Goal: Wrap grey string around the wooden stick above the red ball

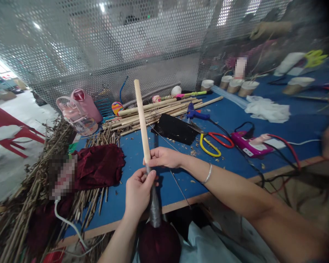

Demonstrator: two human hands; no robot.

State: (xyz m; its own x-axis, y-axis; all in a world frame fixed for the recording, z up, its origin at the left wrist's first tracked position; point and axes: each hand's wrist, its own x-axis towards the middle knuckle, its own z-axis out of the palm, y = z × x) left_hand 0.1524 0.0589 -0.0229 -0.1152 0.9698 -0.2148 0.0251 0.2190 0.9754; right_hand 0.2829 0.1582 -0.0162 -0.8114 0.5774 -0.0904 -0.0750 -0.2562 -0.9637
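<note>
Dried stems (15, 219) spread along your far left, their cut ends running onto the blue table (112, 210), with a pink bottle (86, 104) standing behind and a crumpled dark red cloth (100, 166) lying on top of some of them. Next comes your left hand (138, 191), its thumb and fingers closed around the stick (141, 117), which you hold at the near edge of the table, in front of your body. It stands up at a slant, top leaning slightly left: the upper length is bare, pale yellow, smooth and straight with a blunt end, while the lower length wears a shiny grey wrapping (155, 210), rippled and a little uneven. At its foot sits a rounded dark maroon bundle (159, 243), close to your lap. Your right hand (167, 157) pinches the stick just above your left, about where bare wood meets grey. Farther right you have a flat black sheet (178, 129), a blue glue gun (196, 112), scissors (202, 144) with yellow and red handles, a magenta power strip (242, 138) and crumpled white plastic (268, 109).
</note>
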